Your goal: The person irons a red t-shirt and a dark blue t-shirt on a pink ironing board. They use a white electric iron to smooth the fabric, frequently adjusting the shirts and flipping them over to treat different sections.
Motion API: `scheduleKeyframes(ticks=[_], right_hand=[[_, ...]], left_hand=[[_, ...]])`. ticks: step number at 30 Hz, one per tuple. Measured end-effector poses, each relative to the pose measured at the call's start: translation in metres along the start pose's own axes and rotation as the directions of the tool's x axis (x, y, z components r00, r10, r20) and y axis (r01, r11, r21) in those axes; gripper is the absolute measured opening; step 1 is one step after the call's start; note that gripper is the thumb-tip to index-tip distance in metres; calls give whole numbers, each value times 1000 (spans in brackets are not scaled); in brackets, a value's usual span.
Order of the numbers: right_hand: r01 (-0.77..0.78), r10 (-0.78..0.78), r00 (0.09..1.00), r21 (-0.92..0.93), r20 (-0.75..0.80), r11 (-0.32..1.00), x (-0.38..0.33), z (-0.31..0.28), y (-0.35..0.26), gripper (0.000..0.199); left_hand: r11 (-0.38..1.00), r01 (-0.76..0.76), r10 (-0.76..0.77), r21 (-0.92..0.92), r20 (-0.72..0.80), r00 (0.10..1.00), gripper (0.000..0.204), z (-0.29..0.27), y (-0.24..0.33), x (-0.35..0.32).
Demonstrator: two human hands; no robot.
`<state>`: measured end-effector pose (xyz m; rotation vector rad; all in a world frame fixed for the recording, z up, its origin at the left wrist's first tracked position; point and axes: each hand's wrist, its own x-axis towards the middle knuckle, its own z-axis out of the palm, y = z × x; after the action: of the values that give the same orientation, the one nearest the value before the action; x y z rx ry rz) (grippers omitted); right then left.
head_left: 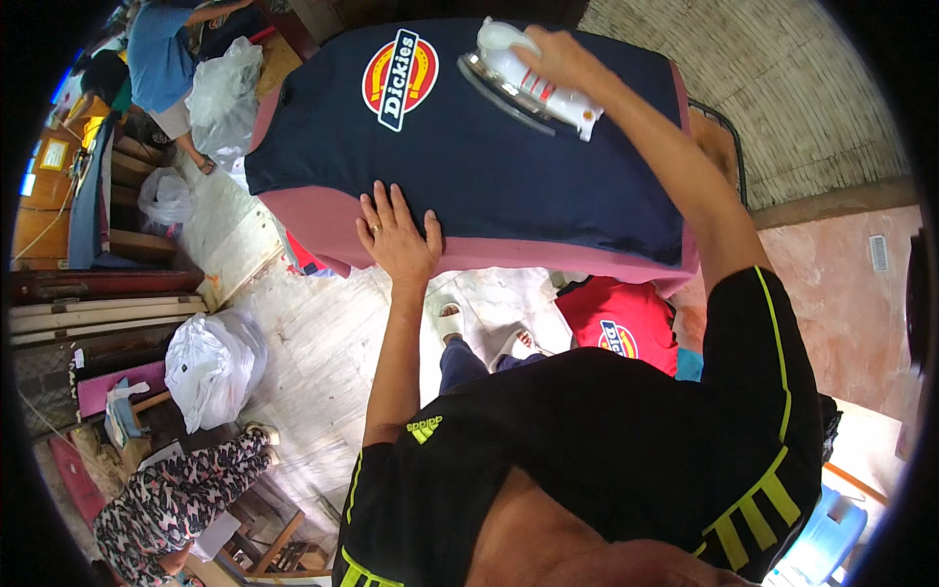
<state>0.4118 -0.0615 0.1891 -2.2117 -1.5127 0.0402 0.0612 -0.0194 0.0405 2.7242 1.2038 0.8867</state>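
Observation:
A dark navy shirt (509, 186) with a red, yellow and white print (402, 80) lies spread over a padded ironing board with a pink cover (313, 215). My right hand (562, 61) is closed round the handle of a white clothes iron (533, 83) over the shirt's upper right part. The iron's metal edge faces left; whether its soleplate touches the cloth I cannot tell. My left hand (399, 233) rests flat, fingers spread, across the shirt's near edge and the pink cover.
Below the board's near side sits a red printed shirt (621, 318). White plastic bags (217, 367) stand on the tiled floor (323, 391) to the left. One person (161, 59) is at the upper left, another in patterned clothing (181, 499) at the lower left. A woven wall (763, 98) borders the right.

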Motion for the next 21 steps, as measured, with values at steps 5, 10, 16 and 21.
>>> scheduleKeyframes(ticks=[5,10,16,21], right_hand=[[-195,197,970,29,-144,980,68,5,34,48],[-163,162,987,-49,-22,986,25,33,-9,50],[-146,120,976,135,184,980,-121,30,-130,30],[115,-172,955,231,242,966,-108,59,-170,30]], left_hand=[[999,-23,24,-30,57,998,67,-6,-2,7],[999,0,6,-44,134,991,65,-23,-42,20],[999,-48,46,22,70,996,55,-19,-107,44],[989,-49,50,-141,4,999,47,-10,-130,52]])
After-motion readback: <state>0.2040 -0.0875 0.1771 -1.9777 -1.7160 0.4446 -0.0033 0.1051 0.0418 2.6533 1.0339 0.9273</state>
